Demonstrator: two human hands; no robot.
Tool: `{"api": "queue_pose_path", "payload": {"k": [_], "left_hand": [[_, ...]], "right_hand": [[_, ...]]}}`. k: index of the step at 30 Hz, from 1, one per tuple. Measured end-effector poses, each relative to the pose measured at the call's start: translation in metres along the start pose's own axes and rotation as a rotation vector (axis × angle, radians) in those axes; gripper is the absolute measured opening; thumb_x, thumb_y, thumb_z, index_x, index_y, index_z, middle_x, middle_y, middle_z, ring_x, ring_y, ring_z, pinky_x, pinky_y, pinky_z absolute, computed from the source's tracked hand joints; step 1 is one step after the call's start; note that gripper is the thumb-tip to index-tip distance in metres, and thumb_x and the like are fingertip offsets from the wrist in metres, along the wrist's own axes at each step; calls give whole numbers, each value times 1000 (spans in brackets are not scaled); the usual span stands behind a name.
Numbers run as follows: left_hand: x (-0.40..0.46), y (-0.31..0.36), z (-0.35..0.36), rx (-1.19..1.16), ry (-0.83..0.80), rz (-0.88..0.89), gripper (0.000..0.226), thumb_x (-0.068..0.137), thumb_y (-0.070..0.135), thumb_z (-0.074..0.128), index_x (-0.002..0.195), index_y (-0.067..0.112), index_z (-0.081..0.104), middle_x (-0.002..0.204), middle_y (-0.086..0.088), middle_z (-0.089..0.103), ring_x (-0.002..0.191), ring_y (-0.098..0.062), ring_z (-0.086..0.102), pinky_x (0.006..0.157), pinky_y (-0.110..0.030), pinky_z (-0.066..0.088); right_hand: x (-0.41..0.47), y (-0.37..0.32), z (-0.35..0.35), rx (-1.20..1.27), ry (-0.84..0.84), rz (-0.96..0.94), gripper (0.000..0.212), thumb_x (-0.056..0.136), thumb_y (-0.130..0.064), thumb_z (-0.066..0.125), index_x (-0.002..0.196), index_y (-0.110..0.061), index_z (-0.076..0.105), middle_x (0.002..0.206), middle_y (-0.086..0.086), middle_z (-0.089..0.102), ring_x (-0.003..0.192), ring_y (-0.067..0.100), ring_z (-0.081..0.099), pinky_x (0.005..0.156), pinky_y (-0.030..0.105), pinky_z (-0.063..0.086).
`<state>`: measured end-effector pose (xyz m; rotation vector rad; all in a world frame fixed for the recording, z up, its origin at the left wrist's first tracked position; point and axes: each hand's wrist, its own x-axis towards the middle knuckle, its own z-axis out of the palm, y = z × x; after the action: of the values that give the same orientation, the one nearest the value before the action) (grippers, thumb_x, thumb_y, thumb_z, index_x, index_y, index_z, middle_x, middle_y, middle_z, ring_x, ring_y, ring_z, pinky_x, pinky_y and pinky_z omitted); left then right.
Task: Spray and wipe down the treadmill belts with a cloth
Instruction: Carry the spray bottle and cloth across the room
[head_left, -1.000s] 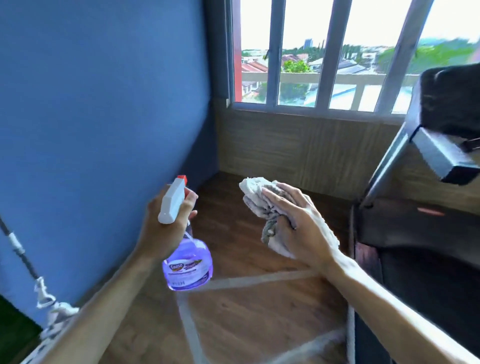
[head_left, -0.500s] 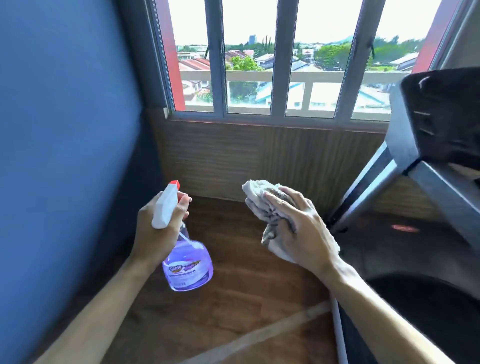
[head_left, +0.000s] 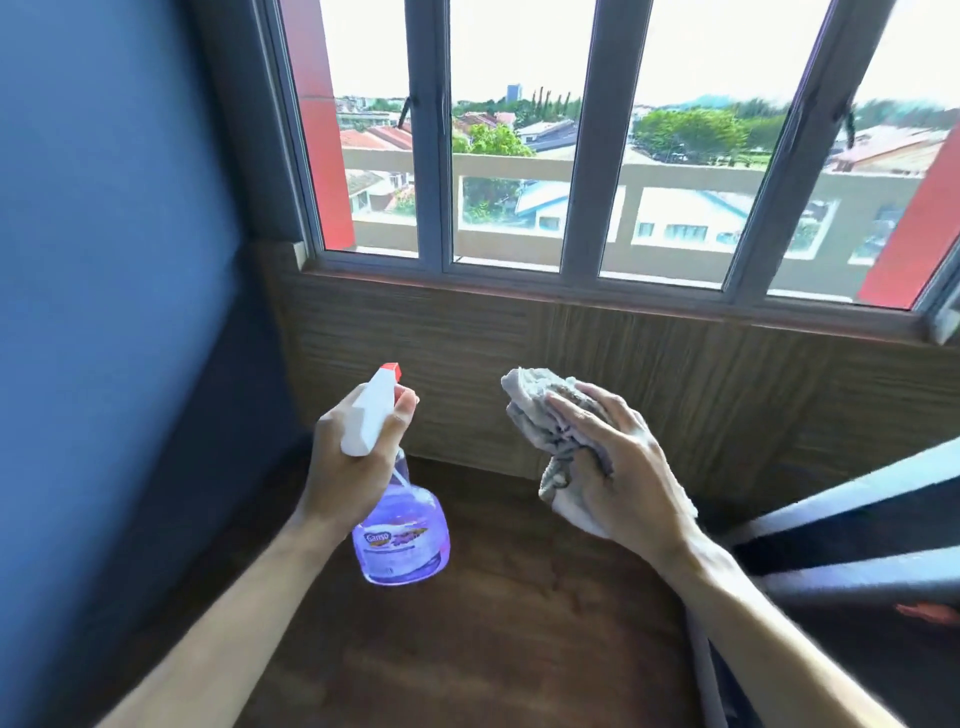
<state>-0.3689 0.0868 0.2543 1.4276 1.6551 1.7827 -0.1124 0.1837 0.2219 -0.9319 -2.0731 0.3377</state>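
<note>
Only a corner of the dark treadmill with grey side rails (head_left: 852, 525) shows, cut off by the right and bottom edges; its belt cannot be made out, and a small red mark on it at the lower right is too blurred to identify. The blue wall (head_left: 104, 260) on the left is smeared by blur. Both forearms run out of the bottom edge.

The left hand (head_left: 345, 478) grips the neck of a clear plastic spray bottle with a white trigger head and red nozzle tip (head_left: 400, 535), fingers curled round it, one finger lying at the front of the trigger. The palm hides the neck. The bottle holds purple liquid filling the rounded body, and a thin dip tube runs down into it; the label is partly readable, the rest too small.

The right hand (head_left: 618, 462) holds a crumpled grey-white cloth (head_left: 545, 415), fingers extended flat over it, thumb out of sight beneath. Part of the cloth is hidden under the hand.

The two hands are apart, both above open brown wooden floor (head_left: 493, 649) that lies between the blue wall and the treadmill. Ahead stand a wood-panelled wall (head_left: 675, 374) and a grey-framed window (head_left: 587, 156).
</note>
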Motion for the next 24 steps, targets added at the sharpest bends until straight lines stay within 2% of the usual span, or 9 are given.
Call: {"api": "queue_pose_path", "payload": {"k": [1,3,5,7,10,13,18,21,24], "left_hand": [[32,-13,11,6,-5,-10,14,99,28,64,107,20,72,80,-8,67,53,-11,59,50,-21,49],[93,-34,31,1,-19,-14,23,96,29,65,112,14,72,92,-7,70,52,-11,60,50,-17,48],[159,-56,53,0,-66,-1,25,94,30,67,114,17,72,108,-6,68,62,-12,67,54,-17,50],[218,-78,77,14,-96,4,22,94,31,68,113,22,72,115,-4,67,71,-16,71,58,-19,52],[302,-112,116,-13,-120,0,25,95,32,68,117,20,71,110,-4,69,58,-24,67,53,-25,52],[379,-151,154,5,-128,6,22,95,38,69,112,25,74,103,-11,68,68,-25,69,57,-31,56],[496,-205,218,-36,-85,-6,19,92,40,70,110,45,72,108,-2,72,72,-20,70,62,-36,56],[561,-232,245,-60,-4,-66,26,88,43,72,114,40,70,108,-2,74,77,-12,71,66,-32,58],[623,-262,270,-86,112,-111,31,83,43,76,104,20,72,84,-12,71,60,-8,67,56,-23,54]], "right_hand": [[25,18,10,-6,5,17,63,86,-28,39,143,-53,47,154,-11,47,144,15,43,109,48,47],[69,50,25,-8,-9,55,63,85,-29,38,141,-55,47,154,-14,46,144,14,43,108,48,47],[120,82,37,-32,-11,71,63,86,-32,36,141,-59,44,154,-16,45,145,12,41,107,50,48],[165,113,48,-57,1,91,61,87,-34,35,142,-58,42,155,-15,45,145,12,40,107,50,49],[235,170,68,-64,29,103,60,88,-35,35,144,-53,46,156,-13,45,145,13,40,107,51,48],[307,230,93,-92,16,85,61,88,-35,35,145,-49,48,157,-10,44,145,16,40,108,52,47],[429,328,125,-71,-38,56,63,87,-25,40,145,-47,51,157,-10,44,146,14,38,115,45,42],[493,371,140,-66,-82,57,63,87,-24,43,145,-47,51,157,-11,43,145,14,39,115,46,42],[551,406,154,-53,-93,64,65,88,-26,42,147,-52,43,157,-14,42,146,14,38,115,45,42]]}}
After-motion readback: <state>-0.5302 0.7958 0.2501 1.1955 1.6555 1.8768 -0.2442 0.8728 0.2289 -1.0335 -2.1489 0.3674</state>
